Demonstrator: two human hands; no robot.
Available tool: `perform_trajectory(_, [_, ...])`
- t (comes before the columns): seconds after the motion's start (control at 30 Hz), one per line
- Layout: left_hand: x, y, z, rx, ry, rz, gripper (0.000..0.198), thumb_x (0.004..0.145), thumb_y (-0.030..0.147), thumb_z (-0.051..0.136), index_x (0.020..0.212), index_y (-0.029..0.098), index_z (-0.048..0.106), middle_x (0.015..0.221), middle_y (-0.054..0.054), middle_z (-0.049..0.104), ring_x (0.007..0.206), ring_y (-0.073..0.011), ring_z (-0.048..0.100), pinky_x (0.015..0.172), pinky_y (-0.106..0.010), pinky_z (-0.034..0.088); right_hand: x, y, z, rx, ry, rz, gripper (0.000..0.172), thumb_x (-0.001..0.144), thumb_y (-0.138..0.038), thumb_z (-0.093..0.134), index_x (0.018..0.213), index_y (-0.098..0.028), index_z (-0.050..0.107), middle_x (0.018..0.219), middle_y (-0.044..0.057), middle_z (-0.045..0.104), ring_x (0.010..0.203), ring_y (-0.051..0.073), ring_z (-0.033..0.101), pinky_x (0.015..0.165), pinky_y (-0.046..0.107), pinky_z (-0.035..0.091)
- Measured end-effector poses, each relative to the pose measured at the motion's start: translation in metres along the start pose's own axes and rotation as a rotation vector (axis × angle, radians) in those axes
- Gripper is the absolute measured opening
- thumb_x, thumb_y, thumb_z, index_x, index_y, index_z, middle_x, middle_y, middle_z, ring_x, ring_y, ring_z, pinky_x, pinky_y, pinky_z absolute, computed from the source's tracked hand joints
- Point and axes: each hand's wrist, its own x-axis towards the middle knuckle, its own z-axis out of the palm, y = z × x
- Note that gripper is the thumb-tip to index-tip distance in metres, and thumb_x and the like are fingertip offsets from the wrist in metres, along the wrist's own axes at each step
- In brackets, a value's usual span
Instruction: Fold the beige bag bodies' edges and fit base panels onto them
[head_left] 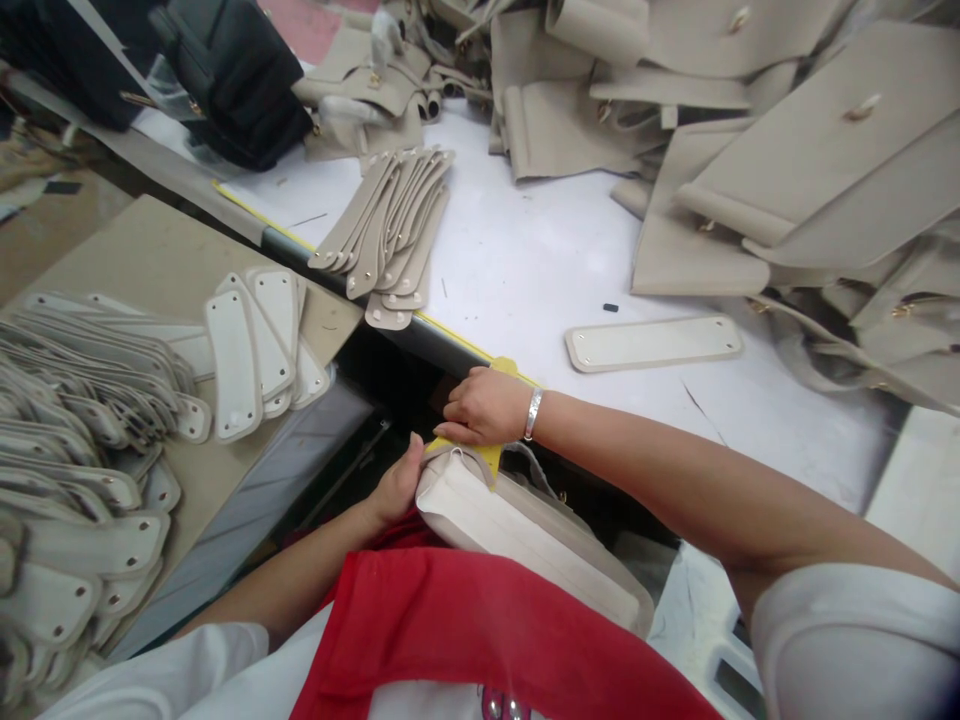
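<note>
Right hand (484, 405) is curled palm-down, with its fingertips pinched on a yellow strip (491, 462) at the end of a beige bag body (525, 535). Left hand (400, 487) is closed round that same end. The bag is held in the lap, just below the counter (525, 250) edge.

Risk, as judged: the strip could be skewed, or the bag slid off the lap, if the left grip is eased.

Right forearm is reached across, wrist bent.

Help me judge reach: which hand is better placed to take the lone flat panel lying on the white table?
Probably the right hand: it rests at the table edge, nearer the flat panel. The left hand grips the bag below.
</note>
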Motion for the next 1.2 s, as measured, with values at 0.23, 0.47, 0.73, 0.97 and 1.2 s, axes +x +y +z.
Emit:
perform_trajectory(0.23, [-0.001,0.004,0.001,0.015,-0.084,0.140,0.072,0.083,0.065,0.020,0.098,0.016,0.070,0.082,-0.005,0.072,0.083,-0.0227,0.062,0.076,-0.028,0.045,-0.001,-0.003,-0.002,0.005,0.036,-0.028,0.055,0.091,-0.048,0.026,0.070,-0.014,0.063,0.070,0.008,0.064,0.064,0.014,0.053,0.063,0.031,0.021])
perform_trajectory(0.47, [-0.003,0.003,-0.001,0.138,-0.060,0.115,0.071,0.086,0.062,0.017,0.089,0.013,0.068,0.079,-0.007,0.070,0.083,-0.0225,0.060,0.077,-0.030,0.043,-0.006,-0.011,-0.004,-0.007,0.029,0.037,0.057,0.092,-0.048,0.023,0.071,-0.014,0.064,0.071,0.009,0.065,0.064,0.014,0.053,0.062,0.031,0.019])
perform_trajectory(0.73, [-0.002,0.005,-0.003,0.205,-0.019,0.157,0.060,0.087,0.057,0.026,0.087,0.012,0.067,0.086,-0.007,0.069,0.087,-0.0219,0.058,0.077,-0.028,0.041,-0.010,-0.022,-0.005,-0.017,0.010,0.158,0.057,0.092,-0.049,0.023,0.072,-0.014,0.065,0.072,0.009,0.065,0.066,0.015,0.055,0.062,0.031,0.019])
perform_trajectory(0.97, [0.001,0.004,-0.003,0.167,0.027,0.129,0.052,0.084,0.054,0.034,0.085,0.013,0.066,0.080,-0.006,0.067,0.085,-0.0217,0.057,0.077,-0.030,0.041,-0.021,-0.045,0.001,0.026,0.043,0.400,0.058,0.093,-0.049,0.021,0.076,-0.015,0.066,0.073,0.007,0.065,0.066,0.014,0.055,0.060,0.031,0.018])
perform_trajectory(1.2, [-0.003,0.019,0.000,0.107,-0.119,0.224,0.047,0.083,0.051,0.037,0.080,0.014,0.065,0.075,-0.004,0.064,0.076,-0.0188,0.055,0.071,-0.028,0.042,-0.031,-0.058,0.007,0.034,0.049,0.502,0.058,0.093,-0.048,0.020,0.077,-0.015,0.064,0.075,0.007,0.065,0.067,0.014,0.055,0.060,0.030,0.019])
